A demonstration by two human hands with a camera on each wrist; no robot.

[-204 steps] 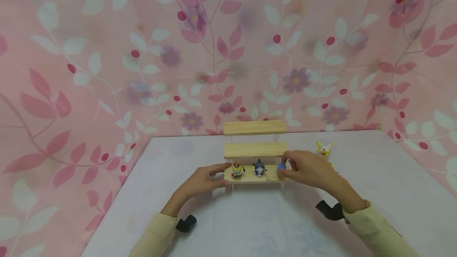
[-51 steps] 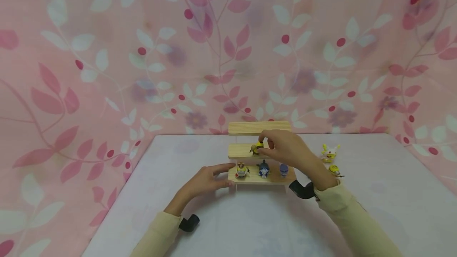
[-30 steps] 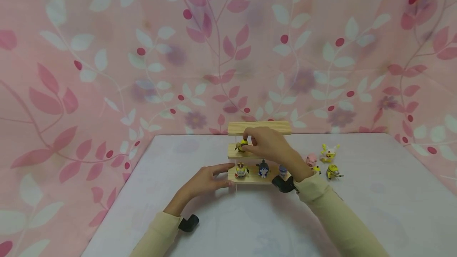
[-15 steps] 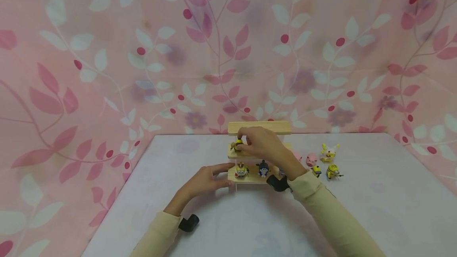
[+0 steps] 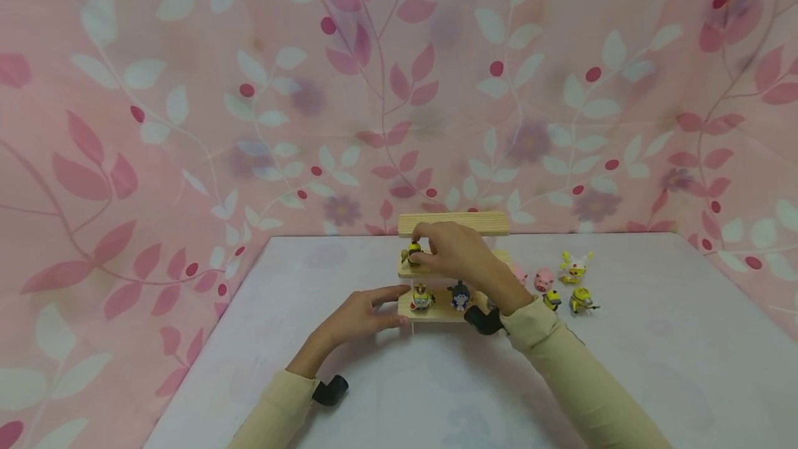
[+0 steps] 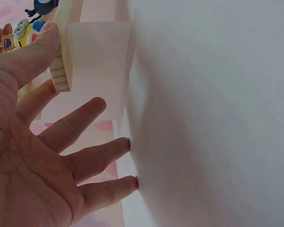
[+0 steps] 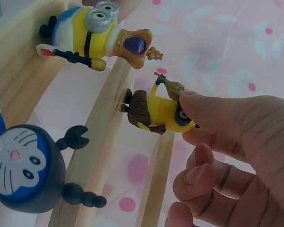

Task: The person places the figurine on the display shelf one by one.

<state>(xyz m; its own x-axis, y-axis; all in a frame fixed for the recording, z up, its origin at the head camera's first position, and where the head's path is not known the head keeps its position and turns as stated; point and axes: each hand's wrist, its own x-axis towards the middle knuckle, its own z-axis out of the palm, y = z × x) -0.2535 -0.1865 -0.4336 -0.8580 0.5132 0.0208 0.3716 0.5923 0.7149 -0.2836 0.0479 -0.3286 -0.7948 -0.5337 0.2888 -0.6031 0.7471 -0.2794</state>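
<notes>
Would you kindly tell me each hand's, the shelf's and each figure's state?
Shelf: upright on the table.
Left hand: gripping the shelf's end.
Skirted toy: upright at the middle board.
Right hand: pinching the skirted toy.
Crowned toy: standing on the bottom board.
Capped toy: standing beside it.
Toy behind the wrist: mostly hidden.
Pig: on the table, untouched.
Second pig: partly hidden.
White toy: upright on the table.
Yellow toys: on the table.

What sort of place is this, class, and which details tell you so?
Probably a small tabletop filming or display set-up, perhaps indoors: a whitish table stands before a pink floral backdrop, and a little tiered wooden shelf bears toy figures.
</notes>
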